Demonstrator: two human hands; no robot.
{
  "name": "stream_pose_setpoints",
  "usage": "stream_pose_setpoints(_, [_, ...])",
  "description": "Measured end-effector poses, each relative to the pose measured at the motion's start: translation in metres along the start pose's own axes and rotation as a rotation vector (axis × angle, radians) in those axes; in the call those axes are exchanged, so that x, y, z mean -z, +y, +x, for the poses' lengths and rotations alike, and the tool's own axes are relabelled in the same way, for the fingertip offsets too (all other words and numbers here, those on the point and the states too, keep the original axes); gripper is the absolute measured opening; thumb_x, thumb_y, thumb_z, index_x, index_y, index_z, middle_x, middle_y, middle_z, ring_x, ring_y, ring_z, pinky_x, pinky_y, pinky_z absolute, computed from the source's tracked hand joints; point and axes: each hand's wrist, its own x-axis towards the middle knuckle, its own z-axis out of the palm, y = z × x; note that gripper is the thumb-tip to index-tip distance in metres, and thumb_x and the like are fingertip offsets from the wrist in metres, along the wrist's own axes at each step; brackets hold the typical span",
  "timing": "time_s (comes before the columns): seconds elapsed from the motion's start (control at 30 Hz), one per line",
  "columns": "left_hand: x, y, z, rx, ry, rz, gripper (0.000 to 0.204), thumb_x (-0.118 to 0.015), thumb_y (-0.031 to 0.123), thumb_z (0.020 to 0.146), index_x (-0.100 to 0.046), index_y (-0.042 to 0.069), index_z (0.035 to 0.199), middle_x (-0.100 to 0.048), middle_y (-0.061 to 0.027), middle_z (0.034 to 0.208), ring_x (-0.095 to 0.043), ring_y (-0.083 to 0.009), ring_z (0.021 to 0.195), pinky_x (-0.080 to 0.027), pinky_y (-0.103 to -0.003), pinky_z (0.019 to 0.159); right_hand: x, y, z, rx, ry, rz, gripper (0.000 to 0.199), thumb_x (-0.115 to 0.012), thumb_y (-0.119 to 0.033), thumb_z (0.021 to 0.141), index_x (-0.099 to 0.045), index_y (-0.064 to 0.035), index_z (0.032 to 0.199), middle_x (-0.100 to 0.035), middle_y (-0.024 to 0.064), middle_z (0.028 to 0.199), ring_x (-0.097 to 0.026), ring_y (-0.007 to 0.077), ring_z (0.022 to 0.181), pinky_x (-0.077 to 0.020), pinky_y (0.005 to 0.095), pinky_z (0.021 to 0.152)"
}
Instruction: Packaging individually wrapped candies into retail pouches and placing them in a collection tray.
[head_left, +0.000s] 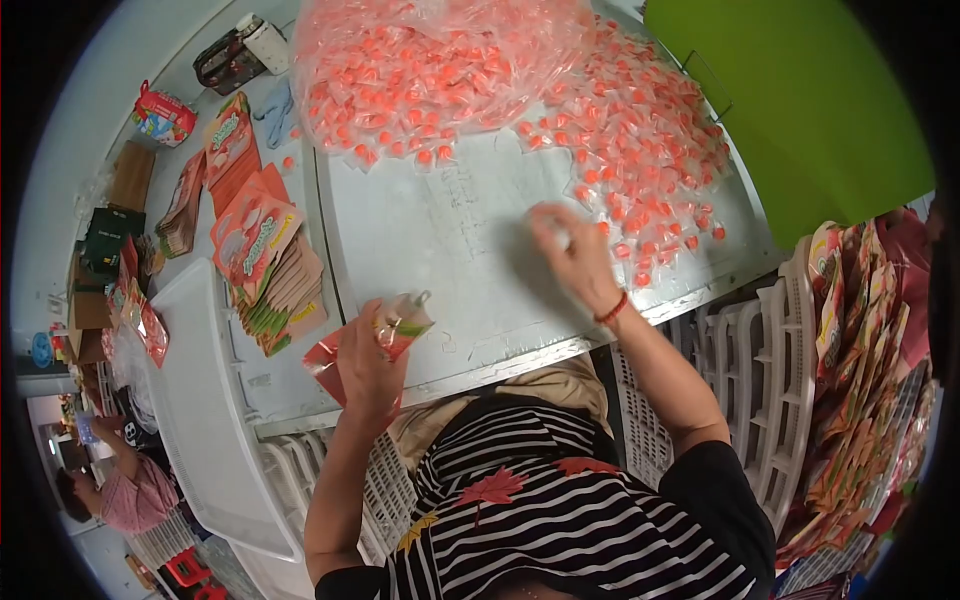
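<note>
Red pouch [403,333] (partly green) tilted in left fingers [366,335]; wrapped orange sweets [650,150] heaped rightward.

A worker's bare left forearm [338,490] rises nearly upright to a left hand [370,362] with fingers curled in a grip. The right forearm [665,370], bent at the elbow [700,428], angles inward and farther forward, its right hand [578,262] blurred, thumb and fingers bent, well apart from the left.
</note>
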Motion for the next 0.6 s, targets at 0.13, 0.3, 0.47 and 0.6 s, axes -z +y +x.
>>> stream_pose_setpoints(0.13, [0.005,0.002,-0.006,0.046,-0.003,0.004,0.076,-0.076,-0.003,0.058,-0.044,0.000,0.127,-0.056,-0.0182,0.104,-0.053,-0.0383,0.094,-0.044,-0.045,0.084,0.002,0.064,0.049,0.400,0.625,-0.763,0.041,-0.058,-0.030,0.090,-0.054,-0.0023,0.121,-0.053,0.0181,0.126,-0.048,0.0381,0.118,-0.0379,0.0460,0.099])
stream_pose_setpoints(0.3, [0.010,0.003,-0.014,0.110,0.003,0.058,0.074,-0.075,0.004,0.065,-0.041,0.002,0.131,-0.056,-0.0187,0.114,-0.054,-0.0376,0.105,-0.043,-0.044,0.092,-0.026,0.075,0.058,0.347,0.465,-0.772,0.044,-0.056,-0.030,0.090,-0.051,-0.0007,0.122,-0.046,0.0186,0.133,-0.038,0.0397,0.127,-0.0304,0.0509,0.103])
stream_pose_setpoints(0.47, [0.012,-0.009,-0.030,0.201,0.008,0.132,0.074,-0.076,0.009,0.068,-0.040,0.002,0.132,-0.055,-0.0190,0.117,-0.054,-0.0375,0.106,-0.043,-0.045,0.093,-0.079,0.042,0.036,0.527,0.376,-0.669,0.040,-0.059,-0.026,0.085,-0.054,-0.0001,0.114,-0.050,0.0170,0.120,-0.042,0.0368,0.119,-0.0325,0.0466,0.100])
stream_pose_setpoints(0.6, [0.018,-0.020,-0.031,0.220,0.102,0.153,0.074,-0.076,0.007,0.067,-0.040,0.000,0.131,-0.056,-0.0196,0.110,-0.053,-0.0386,0.100,-0.042,-0.046,0.089,-0.067,0.046,0.036,0.359,0.250,0.044,0.033,-0.044,-0.020,0.095,-0.054,0.0003,0.120,-0.055,0.0170,0.119,-0.052,0.0316,0.113,-0.0387,0.0416,0.099])
